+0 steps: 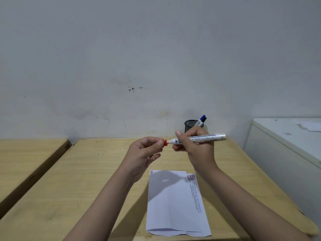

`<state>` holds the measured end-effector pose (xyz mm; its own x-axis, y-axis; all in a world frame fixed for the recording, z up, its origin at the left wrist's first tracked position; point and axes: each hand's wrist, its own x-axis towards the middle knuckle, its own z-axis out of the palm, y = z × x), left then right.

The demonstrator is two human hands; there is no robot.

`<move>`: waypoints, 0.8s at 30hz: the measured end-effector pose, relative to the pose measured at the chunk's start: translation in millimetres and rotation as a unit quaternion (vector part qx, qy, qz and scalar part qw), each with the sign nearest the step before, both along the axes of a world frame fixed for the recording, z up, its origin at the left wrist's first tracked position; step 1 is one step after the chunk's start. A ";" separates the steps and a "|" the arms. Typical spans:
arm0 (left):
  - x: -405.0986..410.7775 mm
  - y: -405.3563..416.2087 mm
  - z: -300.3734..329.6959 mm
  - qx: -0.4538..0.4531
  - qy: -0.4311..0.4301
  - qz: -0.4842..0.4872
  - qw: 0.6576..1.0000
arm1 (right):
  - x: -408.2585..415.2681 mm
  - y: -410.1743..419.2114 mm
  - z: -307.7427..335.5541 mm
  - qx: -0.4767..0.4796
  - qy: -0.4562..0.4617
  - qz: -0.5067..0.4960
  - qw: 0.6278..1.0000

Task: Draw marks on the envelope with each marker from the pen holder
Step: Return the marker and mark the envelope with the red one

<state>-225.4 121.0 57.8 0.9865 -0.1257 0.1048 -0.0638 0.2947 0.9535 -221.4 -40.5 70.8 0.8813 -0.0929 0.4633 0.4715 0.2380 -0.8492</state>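
- Head view: right hand (194, 145) is closed around a white marker (199, 137), held level above the table (86, 171).
- Left hand (145, 150) pinches the marker's red cap (165, 142) between thumb and fingertips, at the marker's left end.
- Envelope (175, 202) lies flat on the table below both hands, nearer the person.
- Black mesh pen holder (190, 125) stands by the wall behind the right hand, holding a blue-capped marker (201, 120), tilted right.

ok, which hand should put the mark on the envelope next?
Right. The right hand already grips the white marker barrel like a pen, above the white paper envelope. The left hand only pinches the red cap at the tip.
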 end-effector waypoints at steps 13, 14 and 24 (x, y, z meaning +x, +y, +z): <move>3.1 -22.3 16.6 -0.080 0.004 -0.024 0.997 | -3.0 12.4 9.2 0.077 0.003 -0.023 0.997; 4.3 -23.7 17.6 -0.079 -0.001 -0.024 0.997 | -3.3 13.4 8.6 0.087 0.000 -0.030 0.996; 29.2 -28.2 10.3 -0.007 -0.014 0.108 0.994 | 12.4 -1.5 13.1 -0.043 0.285 0.070 0.955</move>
